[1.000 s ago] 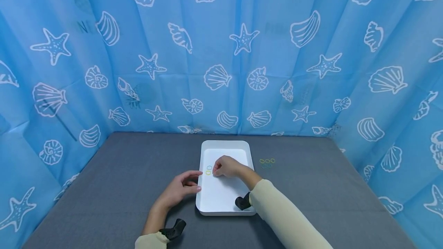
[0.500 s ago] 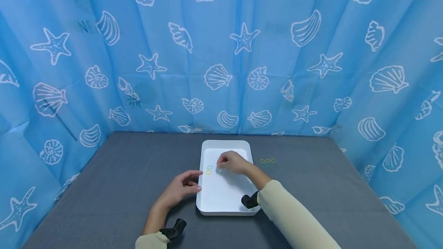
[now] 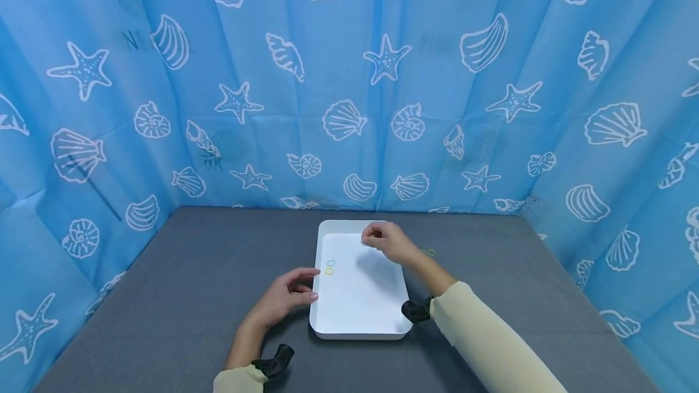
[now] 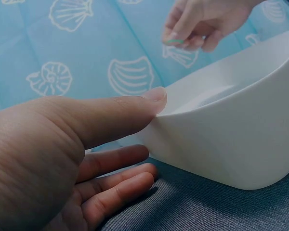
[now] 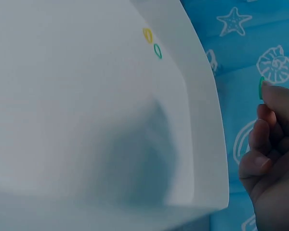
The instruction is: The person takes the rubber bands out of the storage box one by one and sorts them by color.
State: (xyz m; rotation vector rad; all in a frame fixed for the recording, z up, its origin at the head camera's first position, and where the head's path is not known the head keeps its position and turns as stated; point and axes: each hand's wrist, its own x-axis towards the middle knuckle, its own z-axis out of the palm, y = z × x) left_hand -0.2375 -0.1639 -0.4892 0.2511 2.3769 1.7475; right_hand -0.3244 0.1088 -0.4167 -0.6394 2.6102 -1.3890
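A shallow white tray [image 3: 360,314] lies on the grey table. My left hand [image 3: 281,299] is at its left side, fingers loosely extended; in the left wrist view the thumb [image 4: 130,115] touches the rim. My right hand [image 3: 393,244] is above the tray's far right part. Between thumb and forefinger it pinches a small thin green ring [image 5: 261,88], clear of the tray floor. Two more little rings lie inside the tray near its left wall, one yellow [image 5: 148,35] and one green [image 5: 155,49], which looks bluish in the head view.
Right of the tray, small yellow rings [image 3: 431,252] lie on the grey tabletop [image 3: 491,296], partly hidden behind my right wrist. A blue curtain [image 3: 349,156] with white shells and starfish hangs around the table's back and sides.
My right hand has risen from beside the two rings in the tray and moved right and away from me, now covering some rings on the table. My left hand stays put.
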